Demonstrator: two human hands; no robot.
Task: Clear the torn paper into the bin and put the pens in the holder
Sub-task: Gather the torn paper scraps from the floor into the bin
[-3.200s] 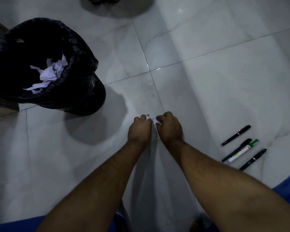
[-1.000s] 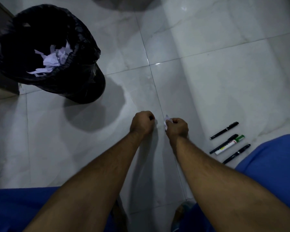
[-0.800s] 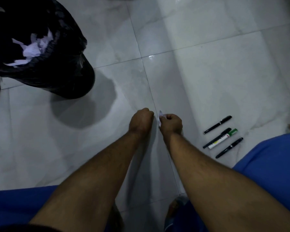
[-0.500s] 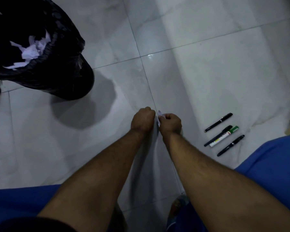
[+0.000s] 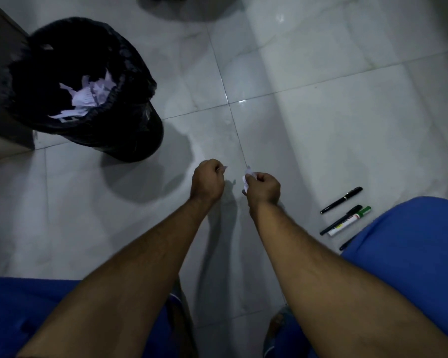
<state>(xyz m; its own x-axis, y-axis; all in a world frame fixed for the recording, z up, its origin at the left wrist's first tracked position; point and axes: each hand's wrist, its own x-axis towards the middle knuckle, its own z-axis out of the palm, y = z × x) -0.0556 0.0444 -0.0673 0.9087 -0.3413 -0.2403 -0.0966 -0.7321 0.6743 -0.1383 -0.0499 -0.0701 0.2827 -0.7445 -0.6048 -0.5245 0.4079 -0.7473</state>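
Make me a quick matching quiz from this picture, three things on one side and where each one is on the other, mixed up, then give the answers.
Things:
1. bin
2. paper scrap
3. green-capped marker

Places:
A. lying on the floor among black pens, on the right
B. standing on the floor, on the left
C. pinched in the right hand

Pairs: 1-B, 2-C, 3-A

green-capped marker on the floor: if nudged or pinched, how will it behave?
The green-capped marker looks round-barrelled, lying flat on glossy tile, so it probably rolls or slides if nudged. It seems stiff and light. A black pen lies right alongside, so a pinch may shift it too.
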